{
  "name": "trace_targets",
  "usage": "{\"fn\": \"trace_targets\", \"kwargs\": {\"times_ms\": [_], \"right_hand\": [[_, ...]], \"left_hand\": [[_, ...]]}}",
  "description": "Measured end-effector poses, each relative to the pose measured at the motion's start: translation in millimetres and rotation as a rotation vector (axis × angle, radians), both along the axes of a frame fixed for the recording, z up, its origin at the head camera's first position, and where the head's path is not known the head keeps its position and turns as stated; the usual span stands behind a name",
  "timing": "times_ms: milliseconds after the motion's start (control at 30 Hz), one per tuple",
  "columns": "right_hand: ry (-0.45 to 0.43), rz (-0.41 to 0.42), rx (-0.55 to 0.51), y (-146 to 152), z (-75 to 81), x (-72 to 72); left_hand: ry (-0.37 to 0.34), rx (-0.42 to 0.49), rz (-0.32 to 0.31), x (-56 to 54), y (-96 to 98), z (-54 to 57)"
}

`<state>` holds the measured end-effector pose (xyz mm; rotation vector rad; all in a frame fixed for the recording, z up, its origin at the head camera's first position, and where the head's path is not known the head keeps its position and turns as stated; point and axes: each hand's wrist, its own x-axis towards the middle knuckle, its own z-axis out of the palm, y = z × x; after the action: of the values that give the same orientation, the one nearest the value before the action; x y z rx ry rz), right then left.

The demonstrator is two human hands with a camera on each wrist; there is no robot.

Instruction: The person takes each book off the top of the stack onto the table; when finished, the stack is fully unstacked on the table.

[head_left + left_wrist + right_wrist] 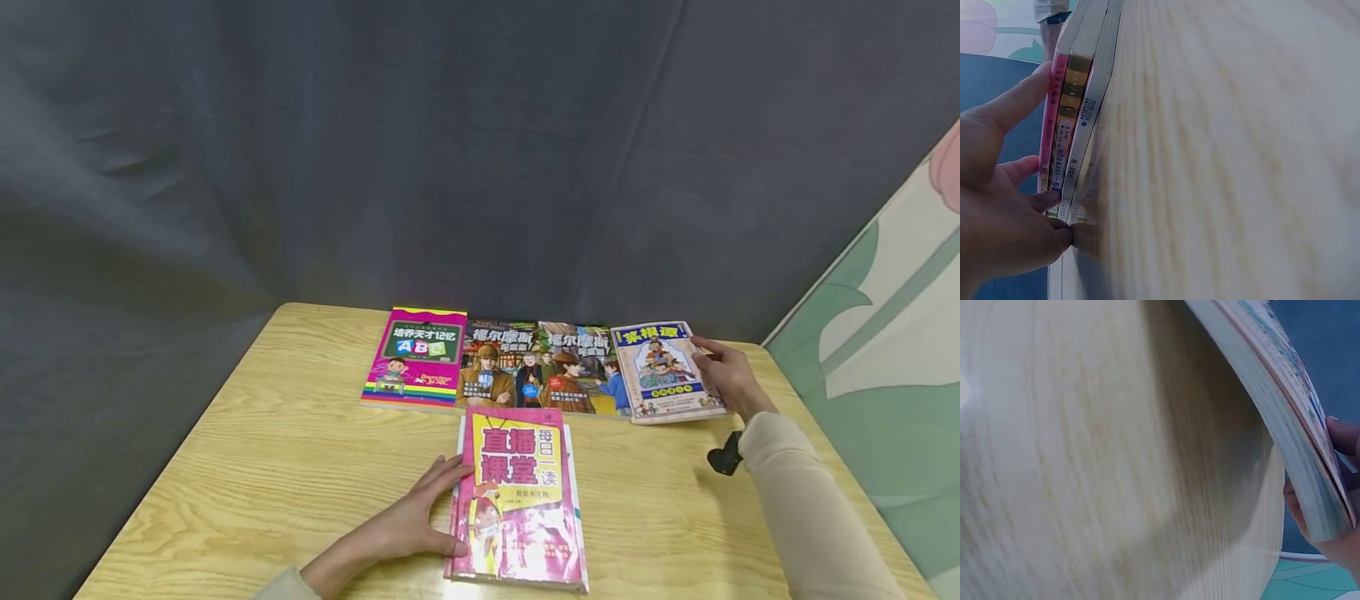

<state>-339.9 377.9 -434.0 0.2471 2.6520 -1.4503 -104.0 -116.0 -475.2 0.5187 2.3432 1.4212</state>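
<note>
Head view — pinching the blue-and-white book (666,368) in the right hand (729,377), touching the pink-topped book pile (525,500) with the left hand (407,518) — spread wide.

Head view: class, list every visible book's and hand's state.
Glossy pink-and-yellow book: closed, topping a stack.
White-and-blue cartoon-covered book: closed, gripped by its right edge.
Magenta, rainbow-striped book: closed, flat.
Left dark, illustrated book: closed, flat.
Right dark, illustrated book: closed, flat.
Left hand: touching the stack's left edge.
Right hand: gripping the white-and-blue book.
</note>
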Motion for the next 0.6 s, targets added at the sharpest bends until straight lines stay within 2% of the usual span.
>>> {"fn": "trace_targets", "kwargs": {"times_ms": [133,267,367,467,600], "right_hand": [[0.014,0.015,0.106,3.8,-9.8,-2.0],[0.036,0.020,0.294,3.3,-18.7,-3.3],[0.068,0.014,0.383,0.5,-21.5,-3.1],[0.107,-0.009,0.412,-3.0,-22.2,-2.8],[0.108,-0.052,0.380,-5.7,-23.8,-3.9]], "left_hand": [[0.003,-0.007,0.000,0.9,-0.3,1.0],[0.008,-0.008,-0.005,1.2,-0.3,0.8],[0.004,-0.002,-0.011,0.9,0.0,-0.6],[-0.008,0.007,-0.010,0.8,-0.1,-1.6],[-0.019,0.012,-0.004,0.4,-0.5,-2.3]]}}
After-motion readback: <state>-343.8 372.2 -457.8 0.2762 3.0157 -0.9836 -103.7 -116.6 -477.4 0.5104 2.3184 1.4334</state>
